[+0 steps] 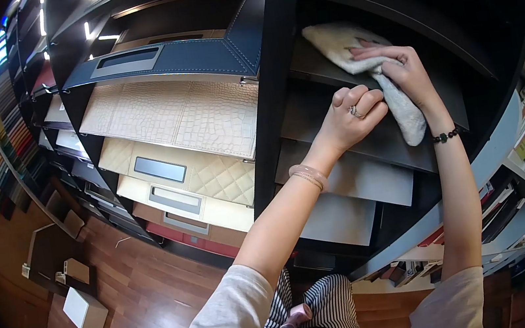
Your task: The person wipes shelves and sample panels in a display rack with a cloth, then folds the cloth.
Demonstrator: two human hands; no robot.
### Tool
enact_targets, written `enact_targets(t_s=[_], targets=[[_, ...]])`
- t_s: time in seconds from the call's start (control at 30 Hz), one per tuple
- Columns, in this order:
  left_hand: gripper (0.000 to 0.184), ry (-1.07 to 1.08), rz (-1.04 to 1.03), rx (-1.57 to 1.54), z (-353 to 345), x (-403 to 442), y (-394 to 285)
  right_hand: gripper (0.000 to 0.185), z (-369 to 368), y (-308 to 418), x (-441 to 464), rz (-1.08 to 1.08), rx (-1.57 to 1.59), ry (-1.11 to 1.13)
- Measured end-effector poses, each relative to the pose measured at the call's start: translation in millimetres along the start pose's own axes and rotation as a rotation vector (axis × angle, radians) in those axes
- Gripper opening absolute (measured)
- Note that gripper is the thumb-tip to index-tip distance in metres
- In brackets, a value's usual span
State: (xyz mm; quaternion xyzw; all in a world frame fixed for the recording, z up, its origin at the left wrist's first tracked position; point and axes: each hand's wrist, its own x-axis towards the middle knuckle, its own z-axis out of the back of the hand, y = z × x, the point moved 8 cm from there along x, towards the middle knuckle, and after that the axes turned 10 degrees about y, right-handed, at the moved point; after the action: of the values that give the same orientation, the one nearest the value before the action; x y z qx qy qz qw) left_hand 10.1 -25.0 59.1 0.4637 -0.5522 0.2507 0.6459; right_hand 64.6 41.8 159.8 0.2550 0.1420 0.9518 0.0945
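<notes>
Head view gives me a pale cloth (332, 40) against a dark shelf panel (314, 64), its tail hanging free below the right hand (401, 71). That hand pinches the cloth's middle between thumb and fingers, I judge to keep the loose fabric bunched under control. The left hand (350, 118), curled into a fist, sits just beside the tail; I cannot tell whether it grips anything.
</notes>
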Motion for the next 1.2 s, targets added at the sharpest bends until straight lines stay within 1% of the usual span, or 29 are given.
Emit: enact_targets(t_s=[0.1, 0.13, 0.23, 0.27, 0.37, 0.4, 0.5, 0.53, 0.63, 0.7, 0.8, 0.9, 0.93, 0.97, 1.03, 1.07, 1.1, 1.17, 1.2], targets=[[0.023, 0.020, -0.004, -0.013, -2, -1, 0, 0.038, 7, -13, -3, -0.152, -0.006, -0.218], [0.023, 0.030, -0.007, -0.015, -3, -1, 0, 0.038, 8, -13, -5, -0.152, -0.005, -0.219], [0.022, 0.048, -0.023, 0.018, -2, -2, -2, 0.036, -9, 5, -5, 0.023, 0.031, 0.112], [0.022, 0.053, -0.026, 0.033, -3, -2, -4, 0.036, -9, 3, -4, 0.024, 0.029, 0.112], [0.021, 0.040, -0.026, 0.035, -3, -1, -3, 0.038, 8, -14, -5, -0.081, 0.008, -0.138], [0.020, 0.035, -0.025, 0.035, -3, -1, -3, 0.038, 8, -17, -7, -0.083, 0.007, -0.141], [0.019, 0.018, -0.037, 0.010, -4, -1, -2, 0.045, 6, -25, -7, -0.330, -0.084, -0.243], [0.019, 0.012, -0.046, -0.005, -4, -2, -2, 0.045, 3, -21, -9, -0.333, -0.084, -0.247], [0.019, -0.021, -0.088, -0.017, -2, -6, -6, 0.041, -23, 16, -7, -0.036, -0.176, 0.004], [0.019, -0.046, -0.110, -0.039, 0, -6, -10, 0.040, -24, 17, -11, -0.059, -0.220, -0.036], [0.013, -0.037, -0.081, -0.020, -1, -7, -7, 0.037, -25, 16, -19, -0.103, -0.302, -0.106], [0.013, -0.036, -0.073, -0.028, 1, -3, -8, 0.037, -21, 11, -25, -0.229, -0.363, -0.213], [0.013, -0.032, -0.068, -0.023, 1, -2, -7, 0.037, -21, 9, -27, -0.236, -0.365, -0.214], [0.013, -0.032, -0.068, -0.029, 1, 0, -7, 0.036, -15, 5, -31, -0.284, -0.407, -0.278], [0.015, -0.037, 0.020, -0.034, 1, 2, 1, 0.034, -5, 0, -41, -0.379, -0.491, -0.403], [0.015, -0.041, 0.064, -0.036, 1, 3, 5, 0.034, -6, -2, -42, -0.382, -0.493, -0.401], [0.015, -0.041, 0.067, -0.038, 1, 2, 6, 0.033, -8, 3, -41, -0.363, -0.543, -0.409], [0.019, -0.076, 0.183, -0.066, 3, -1, 18, 0.030, -13, 13, -39, -0.325, -0.639, -0.426], [0.021, -0.091, 0.238, -0.081, 4, -3, 24, 0.030, -14, 14, -41, -0.329, -0.638, -0.430]])
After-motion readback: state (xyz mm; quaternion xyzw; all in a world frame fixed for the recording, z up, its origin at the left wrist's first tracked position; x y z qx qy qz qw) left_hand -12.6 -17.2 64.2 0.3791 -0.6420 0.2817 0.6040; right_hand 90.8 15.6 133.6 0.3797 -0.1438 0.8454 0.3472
